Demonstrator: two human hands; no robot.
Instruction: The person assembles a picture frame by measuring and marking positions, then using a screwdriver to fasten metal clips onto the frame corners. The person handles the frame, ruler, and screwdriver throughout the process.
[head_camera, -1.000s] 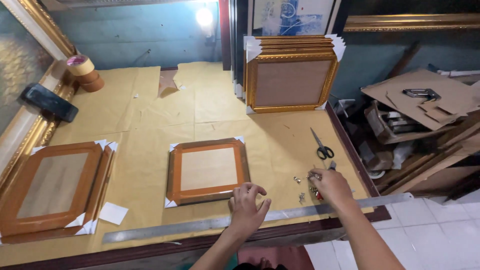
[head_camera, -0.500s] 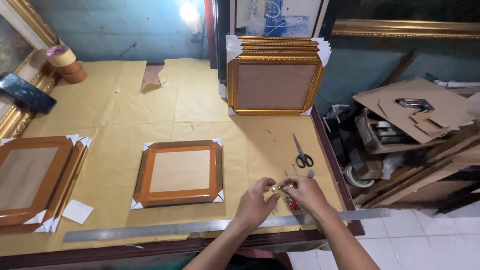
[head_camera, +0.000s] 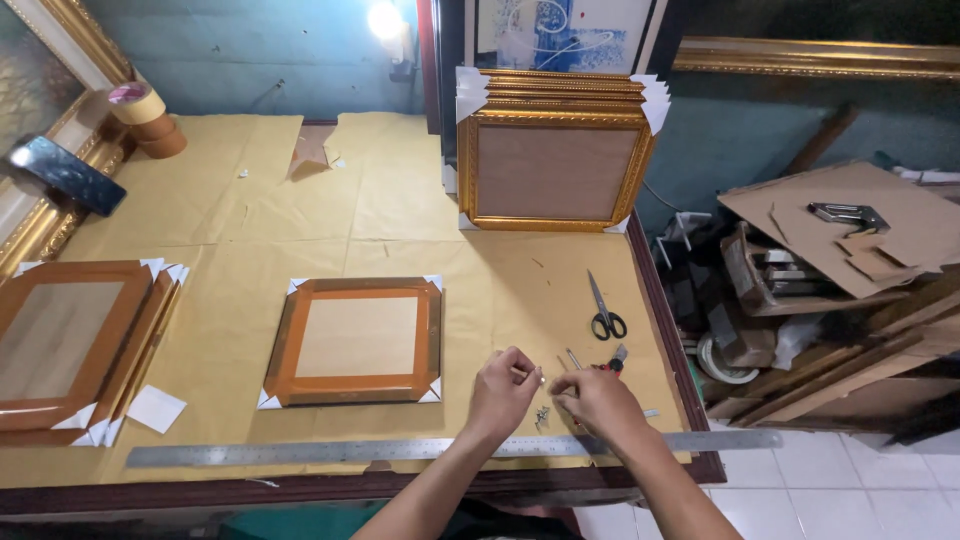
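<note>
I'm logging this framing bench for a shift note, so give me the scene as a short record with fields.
left hand: pinches a tiny metal piece, too small to identify
right hand: fingertips meet the left hand's
beneath hands: small loose hardware
front edge: long steel ruler
left of hands: brown frame lying flat
right of hands: black-handled scissors
at back: stack of gold frames, standing upright

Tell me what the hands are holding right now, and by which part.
The left hand pinches a tiny metal piece at its end with the fingertips; the right hand meets it there.
</note>
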